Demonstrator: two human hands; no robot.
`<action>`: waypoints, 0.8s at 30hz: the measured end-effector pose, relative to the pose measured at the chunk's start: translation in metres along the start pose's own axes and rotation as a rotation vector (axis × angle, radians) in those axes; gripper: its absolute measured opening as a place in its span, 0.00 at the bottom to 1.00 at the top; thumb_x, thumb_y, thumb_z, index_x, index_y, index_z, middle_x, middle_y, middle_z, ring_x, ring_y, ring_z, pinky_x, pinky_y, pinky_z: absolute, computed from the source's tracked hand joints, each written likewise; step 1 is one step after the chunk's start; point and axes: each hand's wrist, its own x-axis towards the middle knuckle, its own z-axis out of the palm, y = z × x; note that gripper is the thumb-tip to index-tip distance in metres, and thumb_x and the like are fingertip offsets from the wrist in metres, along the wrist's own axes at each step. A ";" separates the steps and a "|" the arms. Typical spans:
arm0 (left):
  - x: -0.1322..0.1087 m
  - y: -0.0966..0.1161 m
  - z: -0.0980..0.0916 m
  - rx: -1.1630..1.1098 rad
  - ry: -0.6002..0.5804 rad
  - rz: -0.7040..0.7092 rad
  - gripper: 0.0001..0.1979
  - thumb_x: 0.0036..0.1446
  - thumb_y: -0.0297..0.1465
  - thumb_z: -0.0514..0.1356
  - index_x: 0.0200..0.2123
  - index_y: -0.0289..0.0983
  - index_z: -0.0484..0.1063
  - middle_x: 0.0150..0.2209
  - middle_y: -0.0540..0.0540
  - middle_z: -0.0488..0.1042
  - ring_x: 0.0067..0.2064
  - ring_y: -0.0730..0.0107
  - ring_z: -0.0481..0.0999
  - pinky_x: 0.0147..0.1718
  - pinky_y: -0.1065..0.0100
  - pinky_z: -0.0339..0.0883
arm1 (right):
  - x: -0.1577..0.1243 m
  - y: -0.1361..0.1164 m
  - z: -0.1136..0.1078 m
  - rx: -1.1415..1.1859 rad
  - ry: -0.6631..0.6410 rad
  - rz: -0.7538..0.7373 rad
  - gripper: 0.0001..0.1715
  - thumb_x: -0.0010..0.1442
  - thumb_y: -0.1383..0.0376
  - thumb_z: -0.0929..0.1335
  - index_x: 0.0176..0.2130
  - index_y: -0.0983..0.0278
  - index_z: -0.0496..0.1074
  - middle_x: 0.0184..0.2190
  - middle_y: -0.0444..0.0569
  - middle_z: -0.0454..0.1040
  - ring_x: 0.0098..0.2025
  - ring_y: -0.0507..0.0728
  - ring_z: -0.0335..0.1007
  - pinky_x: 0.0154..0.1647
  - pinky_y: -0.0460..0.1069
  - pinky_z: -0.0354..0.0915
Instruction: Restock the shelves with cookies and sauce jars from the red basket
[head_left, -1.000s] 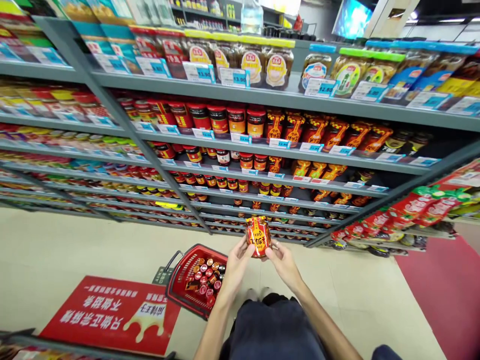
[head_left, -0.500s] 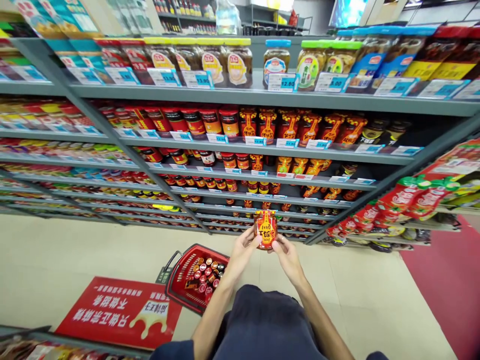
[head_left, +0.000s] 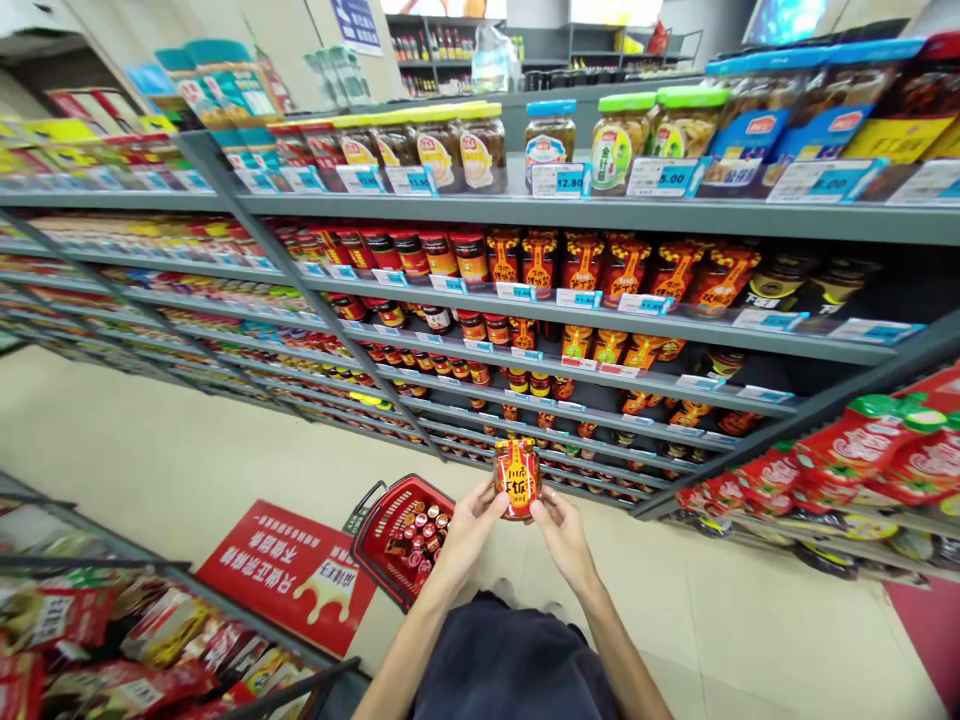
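Note:
Between my two hands is an upright jar of sauce (head_left: 517,478) with a red and yellow label facing me. My left hand (head_left: 480,512) grips its left side, thumb at the front. On the jar's right side my right hand (head_left: 556,522) is closed in the same way; the fingers behind the glass are partly hidden. To the left of my left forearm, a red shopping basket (head_left: 365,545) stands on the floor with several jars in it, their lids facing up.
A long grey shelf unit (head_left: 465,208) filled with rows of jars and price tags runs across in front. Red pouches (head_left: 862,440) hang on a rack at the right. Bagged goods (head_left: 150,640) lie in a bin at lower left, near a red floor sign (head_left: 285,575).
My view has turned and shifted, so more of the left aisle and the bin shows. Both hands keep hold of the jar, which appears slightly lower and further left.

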 end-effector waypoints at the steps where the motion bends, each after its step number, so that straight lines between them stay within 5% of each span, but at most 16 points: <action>1: -0.002 0.001 -0.001 0.009 0.015 0.002 0.34 0.57 0.45 0.73 0.62 0.36 0.76 0.62 0.36 0.77 0.64 0.50 0.76 0.69 0.51 0.64 | 0.000 0.002 0.001 0.007 -0.017 0.004 0.30 0.61 0.46 0.75 0.52 0.64 0.79 0.51 0.56 0.82 0.46 0.60 0.80 0.47 0.52 0.75; 6: -0.005 0.003 -0.017 0.044 0.022 -0.028 0.34 0.56 0.47 0.72 0.61 0.36 0.77 0.61 0.35 0.78 0.64 0.48 0.76 0.68 0.50 0.64 | 0.001 0.014 0.015 0.027 -0.002 0.009 0.29 0.60 0.46 0.76 0.51 0.63 0.78 0.51 0.56 0.82 0.46 0.60 0.80 0.47 0.52 0.74; 12: 0.019 -0.003 -0.064 0.036 -0.063 -0.074 0.39 0.55 0.49 0.73 0.65 0.36 0.72 0.63 0.35 0.76 0.68 0.48 0.72 0.71 0.50 0.60 | 0.008 0.026 0.053 0.000 0.120 -0.025 0.34 0.59 0.43 0.76 0.53 0.64 0.79 0.49 0.55 0.83 0.45 0.59 0.80 0.43 0.51 0.73; 20: 0.059 0.024 -0.160 0.073 -0.201 -0.172 0.44 0.49 0.53 0.75 0.63 0.35 0.74 0.62 0.33 0.77 0.68 0.44 0.71 0.71 0.48 0.59 | 0.028 0.062 0.151 -0.018 0.307 -0.096 0.38 0.60 0.42 0.75 0.57 0.65 0.76 0.52 0.57 0.81 0.44 0.57 0.77 0.42 0.50 0.70; 24: 0.067 0.030 -0.192 0.053 -0.251 -0.206 0.43 0.46 0.53 0.76 0.60 0.35 0.77 0.60 0.33 0.79 0.67 0.44 0.73 0.71 0.48 0.60 | 0.029 0.080 0.186 -0.027 0.362 -0.098 0.36 0.61 0.43 0.75 0.57 0.66 0.76 0.49 0.56 0.81 0.42 0.56 0.74 0.40 0.50 0.68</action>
